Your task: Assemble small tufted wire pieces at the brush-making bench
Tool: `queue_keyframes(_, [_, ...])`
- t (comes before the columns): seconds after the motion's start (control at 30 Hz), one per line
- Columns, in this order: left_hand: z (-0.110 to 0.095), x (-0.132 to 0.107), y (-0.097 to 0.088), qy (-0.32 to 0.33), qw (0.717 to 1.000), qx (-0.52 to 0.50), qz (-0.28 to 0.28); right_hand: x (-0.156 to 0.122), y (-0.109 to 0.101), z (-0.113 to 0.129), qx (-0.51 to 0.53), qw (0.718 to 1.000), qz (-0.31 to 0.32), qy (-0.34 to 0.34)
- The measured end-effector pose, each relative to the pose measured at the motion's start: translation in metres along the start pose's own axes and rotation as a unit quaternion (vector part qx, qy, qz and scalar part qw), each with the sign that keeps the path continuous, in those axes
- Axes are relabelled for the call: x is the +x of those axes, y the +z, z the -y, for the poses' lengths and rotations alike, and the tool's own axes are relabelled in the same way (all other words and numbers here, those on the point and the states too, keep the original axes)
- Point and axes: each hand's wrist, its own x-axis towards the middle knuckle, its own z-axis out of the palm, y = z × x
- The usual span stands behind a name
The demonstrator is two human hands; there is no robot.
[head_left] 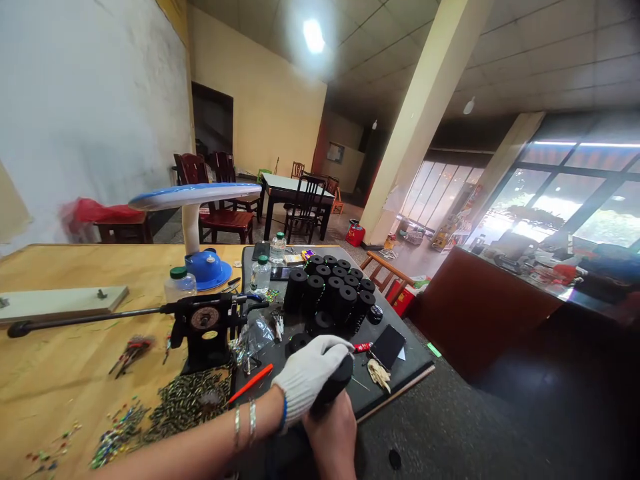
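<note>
My left hand, in a white knit glove, is wrapped round a black cylindrical spool just above the near edge of the black mat. My bare right hand sits right below it and grips the spool's lower end, with its fingers mostly hidden. Two silver bangles show on my left wrist. A cluster of several upright black spools stands on the mat beyond my hands.
A black hand-lever press with a long handle stands on the wooden table, with a pile of small metal pieces before it. A blue-white lamp, bottles, a red pen and a phone lie around. Chairs and tables stand behind.
</note>
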Motion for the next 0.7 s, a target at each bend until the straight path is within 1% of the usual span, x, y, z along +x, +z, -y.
queue_keyframes(0.1, [0.014, -0.001, -0.017, 0.002, 1.000, -0.004, -0.020, -0.001, 0.017, 0.015, -0.010, 1.000, 0.013, -0.014])
queue_keyframes(0.17, [0.021, 0.002, -0.027, 0.004, 1.000, -0.012, -0.029, 0.001, 0.028, 0.021, -0.022, 1.000, 0.014, -0.013])
queue_keyframes(0.27, [0.026, 0.007, -0.035, 0.005, 0.999, -0.022, -0.034, 0.006, 0.042, 0.023, -0.043, 0.999, 0.013, -0.011])
queue_keyframes(0.33, [0.028, 0.010, -0.038, 0.003, 0.999, -0.023, -0.038, 0.009, 0.047, 0.023, -0.055, 0.998, 0.016, -0.010])
queue_keyframes(0.43, [0.029, 0.013, -0.040, 0.002, 0.999, -0.020, -0.047, 0.013, 0.049, 0.026, -0.081, 0.997, 0.019, 0.003])
queue_keyframes(0.57, [0.032, 0.014, -0.040, 0.001, 0.998, -0.016, -0.064, 0.013, 0.046, 0.029, -0.104, 0.994, 0.025, 0.008])
queue_keyframes(0.7, [0.030, 0.012, -0.043, -0.025, 0.996, -0.018, -0.084, 0.014, 0.044, 0.027, -0.096, 0.995, 0.034, 0.004])
